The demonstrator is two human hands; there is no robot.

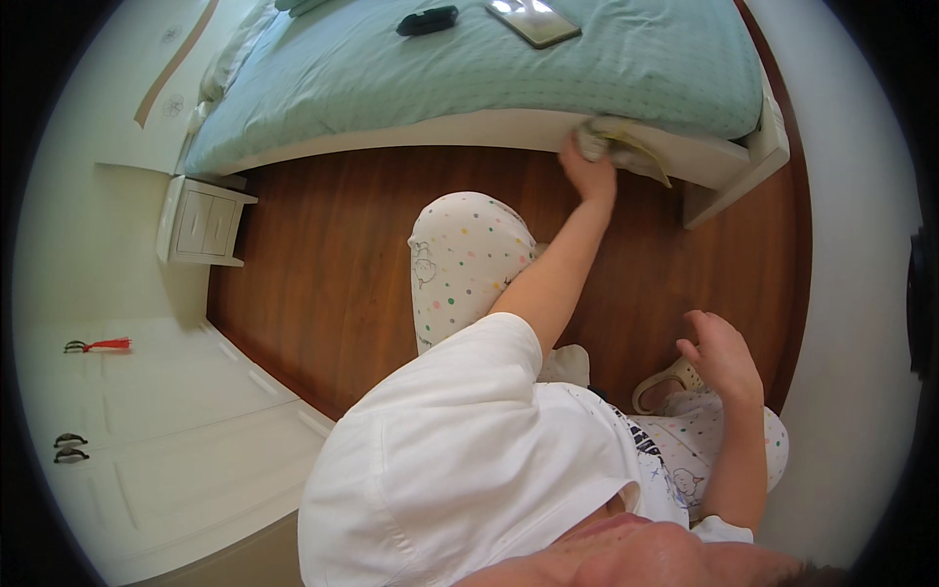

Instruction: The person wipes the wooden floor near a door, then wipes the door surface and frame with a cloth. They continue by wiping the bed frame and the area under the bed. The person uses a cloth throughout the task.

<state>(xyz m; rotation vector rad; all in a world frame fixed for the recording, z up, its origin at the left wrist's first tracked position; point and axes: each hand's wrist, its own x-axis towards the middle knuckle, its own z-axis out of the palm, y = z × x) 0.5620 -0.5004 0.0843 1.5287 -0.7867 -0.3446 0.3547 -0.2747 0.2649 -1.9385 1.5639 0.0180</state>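
Note:
My left hand (589,174) reaches out and grips a bunched pale cloth (637,155) with yellowish edges, blurred in places. The cloth lies against the white side rail (440,132) of a bed, near its right-hand end. Part of the rail is hidden behind hand and cloth. Down at the right, my right hand (722,359) hangs with nothing in it, its fingers loosely bent and apart. It hovers above a beige clog (686,374) on my foot, close to my bent right leg in dotted pyjama trousers.
A pale green bedspread (513,81) covers the bed, with a phone (539,26) and a black case-like object (427,20) on it. The white bed leg (722,194) stands at the right. A white nightstand (207,222) and cabinet doors (176,411) line the left, beside the wooden floor (330,279).

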